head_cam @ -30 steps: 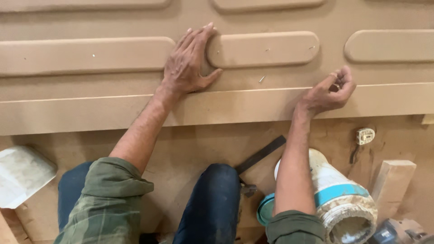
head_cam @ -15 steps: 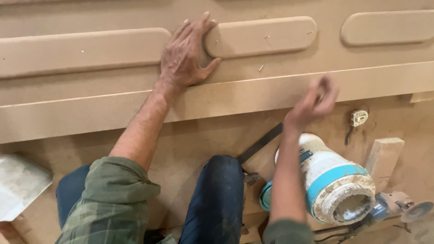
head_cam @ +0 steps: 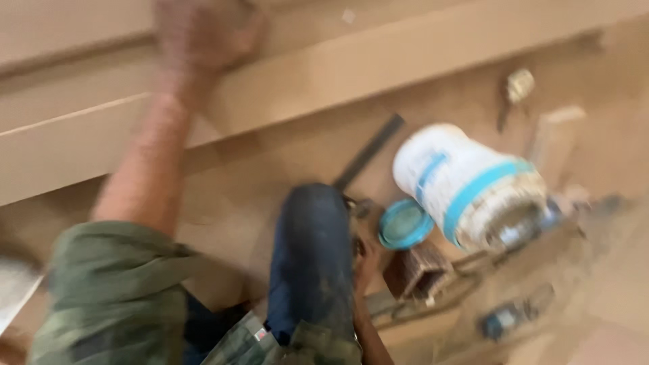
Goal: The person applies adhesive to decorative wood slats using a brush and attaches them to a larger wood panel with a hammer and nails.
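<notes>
Single view only, from a camera worn on the person's head. It looks steeply down and slightly forward over the person's own knee (head_cam: pixel 311 257) and green sleeve (head_cam: pixel 115 290), close to the work. The wooden panel (head_cam: pixel 378 61) fills the top, the floor with a white bucket (head_cam: pixel 473 186) the lower right. Frame is tilted and motion-blurred; no second view shares the scene

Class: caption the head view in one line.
Left hand on board; right hand low beside knee, near tub.
</notes>
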